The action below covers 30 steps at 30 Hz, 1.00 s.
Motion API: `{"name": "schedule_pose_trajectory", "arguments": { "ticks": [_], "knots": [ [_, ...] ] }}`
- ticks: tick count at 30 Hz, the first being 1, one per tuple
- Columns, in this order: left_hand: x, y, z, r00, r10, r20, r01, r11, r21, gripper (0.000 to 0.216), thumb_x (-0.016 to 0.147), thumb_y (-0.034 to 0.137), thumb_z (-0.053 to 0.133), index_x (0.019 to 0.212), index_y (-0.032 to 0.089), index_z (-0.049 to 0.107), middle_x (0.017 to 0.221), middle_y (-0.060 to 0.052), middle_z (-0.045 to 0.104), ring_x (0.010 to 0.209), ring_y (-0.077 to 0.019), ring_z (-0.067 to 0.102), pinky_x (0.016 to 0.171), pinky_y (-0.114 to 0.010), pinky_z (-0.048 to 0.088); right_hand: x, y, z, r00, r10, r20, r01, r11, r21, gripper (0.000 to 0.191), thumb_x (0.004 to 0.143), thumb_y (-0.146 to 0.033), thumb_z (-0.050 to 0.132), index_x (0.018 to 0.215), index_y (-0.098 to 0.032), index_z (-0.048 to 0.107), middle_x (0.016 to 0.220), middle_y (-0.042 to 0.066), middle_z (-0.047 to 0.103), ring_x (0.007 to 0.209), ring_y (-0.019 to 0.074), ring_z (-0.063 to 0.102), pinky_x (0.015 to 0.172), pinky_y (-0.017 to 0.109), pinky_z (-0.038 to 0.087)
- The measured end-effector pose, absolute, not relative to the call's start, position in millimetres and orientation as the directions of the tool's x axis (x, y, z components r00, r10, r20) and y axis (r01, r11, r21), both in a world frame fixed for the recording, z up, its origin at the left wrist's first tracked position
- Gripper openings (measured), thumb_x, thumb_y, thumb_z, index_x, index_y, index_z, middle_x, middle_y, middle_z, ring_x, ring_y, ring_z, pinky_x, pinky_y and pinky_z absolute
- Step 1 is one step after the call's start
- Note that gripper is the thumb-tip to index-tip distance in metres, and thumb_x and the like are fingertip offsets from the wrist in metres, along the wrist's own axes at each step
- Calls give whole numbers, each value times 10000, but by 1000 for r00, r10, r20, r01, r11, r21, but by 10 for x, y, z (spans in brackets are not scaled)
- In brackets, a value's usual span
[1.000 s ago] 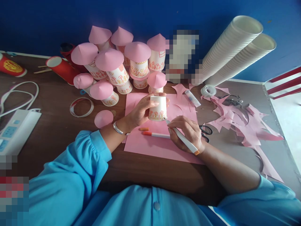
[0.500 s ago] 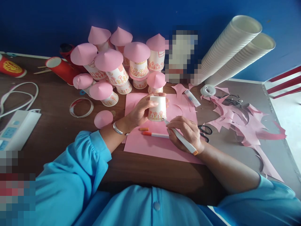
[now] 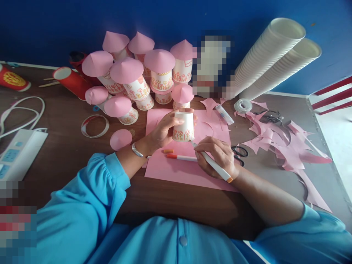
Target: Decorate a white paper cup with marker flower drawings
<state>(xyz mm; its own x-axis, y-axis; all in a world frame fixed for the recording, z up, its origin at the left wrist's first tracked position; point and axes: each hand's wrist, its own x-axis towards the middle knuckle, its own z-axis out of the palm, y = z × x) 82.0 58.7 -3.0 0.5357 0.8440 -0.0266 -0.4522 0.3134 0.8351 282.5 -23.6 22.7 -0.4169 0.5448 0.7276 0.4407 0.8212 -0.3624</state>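
Note:
My left hand (image 3: 166,128) is wrapped round an upside-down white paper cup (image 3: 184,123), its thumb on the cup's side. Red flowers and orange-brown grass strokes run along the cup's lower band. In my right hand (image 3: 218,157) is a white marker pen (image 3: 214,165) with an orange end, its tip at the cup's lower right edge. Below the cup lies pink paper (image 3: 170,172), bearing a red-capped marker (image 3: 181,157) and a loose orange-brown pen cap (image 3: 168,151).
Several decorated cups with pink cone roofs (image 3: 128,69) stand behind my hands. Two tall stacks of paper cups (image 3: 264,58) lean at the right, near pink scraps (image 3: 294,143), clear tape (image 3: 243,105) and black-handled scissors (image 3: 239,156). A power strip (image 3: 24,150) lies left, a tape roll (image 3: 95,126) nearer.
The marker tip and the cup have shifted very slightly in view. Both hands keep their grips, and the surrounding things stay in place.

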Motion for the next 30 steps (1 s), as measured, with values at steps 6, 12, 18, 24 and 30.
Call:
{"name": "schedule_pose_trajectory", "arguments": {
  "ticks": [6,12,18,24,30],
  "knots": [
    [811,591,-22,548,836,-22,-446,315,838,433,793,345,710,1185,160,725,1169,-133,797,1076,-283,741,738,-326,560,2843,-236,215,-405,561,722,462,807,-368,254,919,-47,647,1106,-215,616,827,14,670,698,172,686,629,292,593],
    [806,603,-46,560,828,-10,-456,318,831,435,809,347,704,1198,152,712,1173,-142,796,1052,-285,752,704,-309,556,2827,-233,203,-395,569,721,480,797,-367,229,933,-53,629,1088,-221,615,813,4,669,685,164,684,611,284,582],
    [808,593,-23,554,833,-18,-468,329,820,481,796,334,701,1237,141,710,1170,-140,794,1097,-310,751,858,-393,601,2823,-238,226,-414,565,714,466,805,-367,230,929,-41,615,1060,-229,599,774,-9,657,648,155,659,586,283,573],
    [814,595,-7,561,828,-14,-472,333,816,476,796,354,710,1225,147,714,1170,-143,791,1107,-317,748,888,-421,603,2831,-243,237,-401,550,732,461,812,-358,248,927,-57,621,1099,-234,604,806,4,664,674,164,676,612,298,611],
    [800,604,-38,561,828,-6,-461,319,828,429,820,360,713,1204,168,718,1173,-126,793,966,-250,749,690,-311,542,2823,-261,214,-430,519,738,420,839,-346,219,927,-68,607,1090,-215,610,800,14,672,667,171,674,590,300,594]
  ]
}}
